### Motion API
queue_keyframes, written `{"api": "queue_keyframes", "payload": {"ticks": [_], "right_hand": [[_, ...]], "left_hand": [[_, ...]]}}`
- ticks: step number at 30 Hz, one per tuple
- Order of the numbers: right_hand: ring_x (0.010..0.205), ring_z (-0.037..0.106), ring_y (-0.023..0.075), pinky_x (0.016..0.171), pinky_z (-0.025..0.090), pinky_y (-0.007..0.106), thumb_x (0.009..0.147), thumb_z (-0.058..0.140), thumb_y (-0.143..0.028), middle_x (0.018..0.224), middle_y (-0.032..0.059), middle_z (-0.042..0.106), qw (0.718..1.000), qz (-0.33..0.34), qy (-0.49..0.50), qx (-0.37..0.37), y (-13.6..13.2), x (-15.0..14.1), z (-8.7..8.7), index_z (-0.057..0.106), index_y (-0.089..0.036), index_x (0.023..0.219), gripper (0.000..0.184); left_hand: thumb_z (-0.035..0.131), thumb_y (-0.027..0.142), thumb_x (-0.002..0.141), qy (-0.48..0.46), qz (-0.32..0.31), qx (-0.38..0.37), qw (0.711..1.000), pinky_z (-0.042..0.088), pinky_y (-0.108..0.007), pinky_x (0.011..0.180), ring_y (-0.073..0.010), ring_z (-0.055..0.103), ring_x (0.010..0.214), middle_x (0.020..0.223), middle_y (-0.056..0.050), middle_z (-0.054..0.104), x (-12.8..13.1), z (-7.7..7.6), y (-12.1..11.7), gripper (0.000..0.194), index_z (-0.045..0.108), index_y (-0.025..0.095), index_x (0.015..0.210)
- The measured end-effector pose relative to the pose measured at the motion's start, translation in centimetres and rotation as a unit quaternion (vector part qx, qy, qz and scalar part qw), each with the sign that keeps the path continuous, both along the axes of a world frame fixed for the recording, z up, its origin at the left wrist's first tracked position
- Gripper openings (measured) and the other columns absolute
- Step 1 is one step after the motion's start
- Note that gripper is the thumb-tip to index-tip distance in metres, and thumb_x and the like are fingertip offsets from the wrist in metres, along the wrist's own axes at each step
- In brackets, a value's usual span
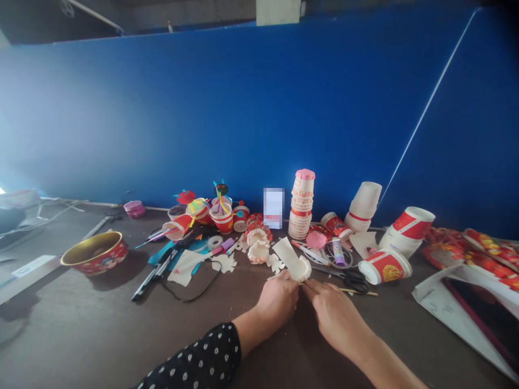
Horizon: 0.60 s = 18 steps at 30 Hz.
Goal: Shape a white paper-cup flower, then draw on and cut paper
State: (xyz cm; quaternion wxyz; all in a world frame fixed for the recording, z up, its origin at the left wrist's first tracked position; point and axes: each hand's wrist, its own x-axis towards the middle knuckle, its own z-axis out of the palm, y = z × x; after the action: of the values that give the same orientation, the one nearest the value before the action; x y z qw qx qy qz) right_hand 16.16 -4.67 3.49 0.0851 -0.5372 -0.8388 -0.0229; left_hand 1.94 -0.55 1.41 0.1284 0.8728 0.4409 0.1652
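Observation:
My left hand (278, 299) and my right hand (334, 319) meet at the table's middle, their fingertips pinching the lower end of a cut white paper cup piece (290, 258). Its curved, scalloped end rises away from me, and my fingers hide part of it. Black-handled scissors (349, 280) lie just beyond my right hand, next to a purple glue stick (338, 253). Two scalloped paper cup cutouts (258, 251) sit beyond my left hand. A dark sleeve with white dots (198, 359) covers my left forearm.
Stacked paper cups (302, 205) and white cups (363, 205) stand against a blue partition (243, 108). A red cup (385, 266) lies on its side at right. Decorated cups (198, 213), pens (156, 272), a tape roll (214, 242) and a red-and-gold bowl (95, 253) are at left.

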Motion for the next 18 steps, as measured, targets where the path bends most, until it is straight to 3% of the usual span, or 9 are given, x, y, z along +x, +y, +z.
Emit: {"api": "queue_keyframes", "payload": {"ticks": [8, 18], "right_hand": [[0.102, 0.051, 0.0190, 0.089, 0.037, 0.028, 0.077, 0.035, -0.004, 0.111, 0.0098, 0.058, 1.000, -0.022, 0.021, -0.003, 0.0, 0.2, -0.1, 0.056, -0.018, 0.112, 0.043], [0.098, 0.053, 0.0183, 0.089, 0.037, 0.028, 0.078, 0.035, -0.005, 0.102, 0.0097, 0.060, 0.998, -0.011, 0.055, -0.014, 0.5, 0.6, -0.1, 0.058, -0.017, 0.108, 0.040]], "left_hand": [[0.038, 0.021, 0.082, 0.038, 0.019, 0.014, 0.999, 0.043, -0.023, 0.063, -0.0136, 0.051, 0.068, 0.082, -0.007, 0.054, 0.1, -1.0, 0.4, 0.020, 0.057, 0.015, 0.080], [0.032, 0.022, 0.084, 0.046, 0.038, 0.003, 0.998, 0.045, -0.027, 0.070, -0.0160, 0.054, 0.077, 0.089, -0.008, 0.054, 0.3, 0.0, 0.0, 0.027, 0.057, 0.018, 0.092]]}}
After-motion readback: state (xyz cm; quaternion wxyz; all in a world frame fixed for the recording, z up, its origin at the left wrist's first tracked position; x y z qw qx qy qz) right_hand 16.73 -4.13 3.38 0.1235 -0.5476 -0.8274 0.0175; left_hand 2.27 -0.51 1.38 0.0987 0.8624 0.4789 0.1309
